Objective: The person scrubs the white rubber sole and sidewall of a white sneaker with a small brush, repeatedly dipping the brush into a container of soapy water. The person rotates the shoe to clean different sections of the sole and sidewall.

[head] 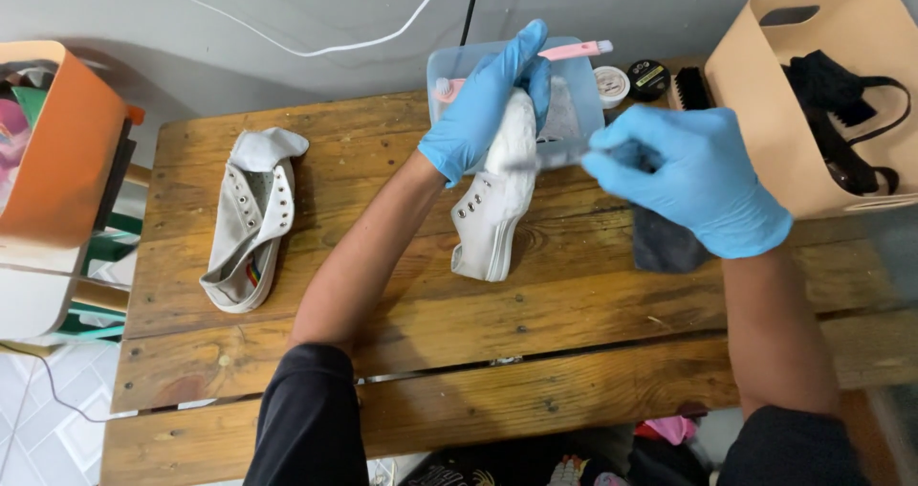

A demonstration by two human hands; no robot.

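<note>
My left hand (488, 99), in a blue glove, grips the toe end of a white canvas shoe (492, 213), which tilts up over a clear plastic tub (449, 65). My right hand (693, 175), also gloved in blue, holds a thin brush (559, 159) whose tip touches the shoe's toe; the brush is blurred. A second white shoe (251, 220) lies on its side at the left of the wooden table (430, 342), apart from both hands.
A pink-handled brush (577, 51) rests on the tub's rim. Two small round tins (631, 79) and a black bristle brush (690, 89) sit behind. A dark cloth (660, 245) lies under my right hand. A tan bin (813, 65) stands at right, an orange bin (57, 142) at left.
</note>
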